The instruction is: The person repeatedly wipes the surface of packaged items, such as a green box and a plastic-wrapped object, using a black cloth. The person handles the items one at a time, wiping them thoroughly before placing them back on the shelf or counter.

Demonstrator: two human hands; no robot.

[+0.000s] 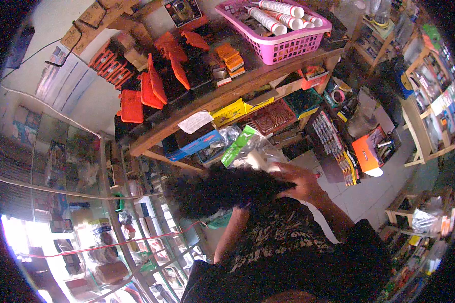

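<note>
A black fluffy bundle (pixel 227 191), possibly a duster head, is held in front of my dark printed shirt. My right hand (pixel 301 183) grips its tapered right end between thumb and fingers. Just beyond it is a clear plastic packet (pixel 265 153) with a green header and something pale inside. My right fingertips overlap the packet's near end; whether they also hold it is unclear. My left forearm (pixel 233 233) rises from below, and the bundle hides the left hand.
A wooden workbench (pixel 208 100) ahead carries red plastic pieces (pixel 151 85), small orange boxes (pixel 230 58) and a pink basket (pixel 284 49) of sealant cartridges. Boxes and trays fill its lower shelf. An open orange carton (pixel 367 151) stands on the floor at right. Glass display shelving (pixel 106 181) lines the left.
</note>
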